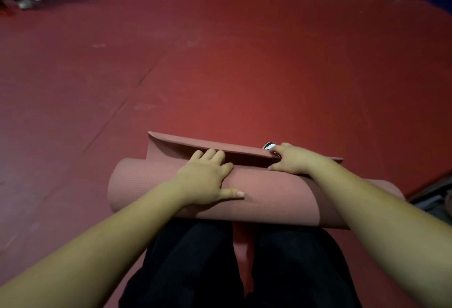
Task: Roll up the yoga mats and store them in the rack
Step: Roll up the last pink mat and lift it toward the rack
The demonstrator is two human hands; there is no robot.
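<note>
A pink yoga mat [151,185], nearly rolled, lies on the red floor [220,63]. The left hand [208,180] presses flat on the roll; the right hand [291,158] grips the loose end flap.

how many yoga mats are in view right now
1: a dusty-pink foam yoga mat, nearly rolled up, lies on the red padded floor before the knees, under the left hand and right hand. Others may lie outside the frame.
</note>
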